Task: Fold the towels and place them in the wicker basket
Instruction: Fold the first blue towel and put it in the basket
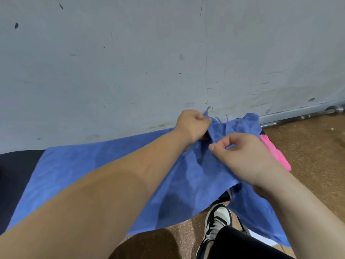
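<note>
A large blue towel (pixel 97 165) hangs spread in front of me, bunched and creased at its upper right. My left hand (pixel 192 126) grips a raised fold of the towel near its top edge, fingers curled round the cloth. My right hand (pixel 242 156) is just below and to the right, thumb and forefinger pinching the towel's fabric. A pink towel (pixel 276 154) pokes out from behind the blue one at the right. No wicker basket is in view.
A scuffed grey wall (pixel 130 62) fills the upper part of the view, with a metal rail (pixel 298 113) along its base at right. Brown carpeted floor (pixel 313 146) lies below. My black-and-white shoe (pixel 216 221) shows under the towel. A dark surface (pixel 15 174) sits at left.
</note>
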Motion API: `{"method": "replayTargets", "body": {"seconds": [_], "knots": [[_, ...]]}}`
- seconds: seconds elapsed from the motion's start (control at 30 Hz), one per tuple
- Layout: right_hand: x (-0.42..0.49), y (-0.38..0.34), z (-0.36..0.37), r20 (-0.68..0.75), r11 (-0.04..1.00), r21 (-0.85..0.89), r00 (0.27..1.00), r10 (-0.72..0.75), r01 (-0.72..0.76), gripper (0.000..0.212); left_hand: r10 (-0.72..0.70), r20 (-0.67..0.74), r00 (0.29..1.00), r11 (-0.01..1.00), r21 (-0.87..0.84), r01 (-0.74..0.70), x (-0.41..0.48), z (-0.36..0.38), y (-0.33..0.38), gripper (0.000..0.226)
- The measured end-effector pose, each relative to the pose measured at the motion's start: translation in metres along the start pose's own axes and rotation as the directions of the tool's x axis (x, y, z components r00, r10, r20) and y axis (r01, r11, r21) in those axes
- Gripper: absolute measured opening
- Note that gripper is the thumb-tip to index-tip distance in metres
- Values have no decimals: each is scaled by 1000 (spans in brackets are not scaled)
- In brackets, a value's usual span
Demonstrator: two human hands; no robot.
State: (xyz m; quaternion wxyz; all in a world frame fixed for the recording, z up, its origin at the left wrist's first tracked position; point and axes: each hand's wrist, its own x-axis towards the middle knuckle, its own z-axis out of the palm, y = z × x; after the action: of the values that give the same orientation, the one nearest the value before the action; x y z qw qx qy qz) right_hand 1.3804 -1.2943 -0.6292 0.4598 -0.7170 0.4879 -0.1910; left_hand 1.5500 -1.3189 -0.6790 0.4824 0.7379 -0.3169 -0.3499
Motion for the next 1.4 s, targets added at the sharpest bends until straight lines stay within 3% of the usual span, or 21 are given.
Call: {"method": "replayTargets", "body": {"seconds": [0.1,0.23,0.47,0.7,0.87,1.03,1.13,1.23,1.3,1.37,1.4], "knots": [[-10,-10,5,20,998,58,1000,-18,16,24,40,-77,996,995,-86,-46,-6,-18,6,20],[-20,-29,35,164,994,100,985,-59,43,18,44,-144,989,995,-86,-56,-27,-76,-4,17],[-38,-85,124,387,992,125,919,-77,31,14,-87,-264,961,996,-40,80,-71,-196,-44,24],[-63,-130,230,564,997,31,821,-81,78,10,-149,-378,914,986,16,167,-100,-300,-102,25],[-75,-143,292,613,989,52,778,-139,135,12,-215,-425,879,976,-50,214,-115,-355,-132,30],[-86,-151,320,649,977,210,741,-172,43,10,-151,-509,847,984,4,177,-124,-386,-146,16],[-90,-151,325,715,983,182,687,-130,-3,15,-236,-455,858,956,48,289,-134,-394,-159,6],[-86,-148,320,718,993,117,688,-108,35,19,-348,-306,886,901,152,406,-150,-390,-163,17],[-77,-143,311,674,993,79,730,-115,83,19,-327,-309,893,857,301,418,-159,-389,-162,22],[-61,-130,301,583,943,-112,789,-193,314,20,-312,-319,895,812,399,426,-166,-389,-161,24],[-54,-122,295,552,855,-270,799,-239,443,25,-316,-317,894,812,398,428,-170,-387,-162,24]]}}
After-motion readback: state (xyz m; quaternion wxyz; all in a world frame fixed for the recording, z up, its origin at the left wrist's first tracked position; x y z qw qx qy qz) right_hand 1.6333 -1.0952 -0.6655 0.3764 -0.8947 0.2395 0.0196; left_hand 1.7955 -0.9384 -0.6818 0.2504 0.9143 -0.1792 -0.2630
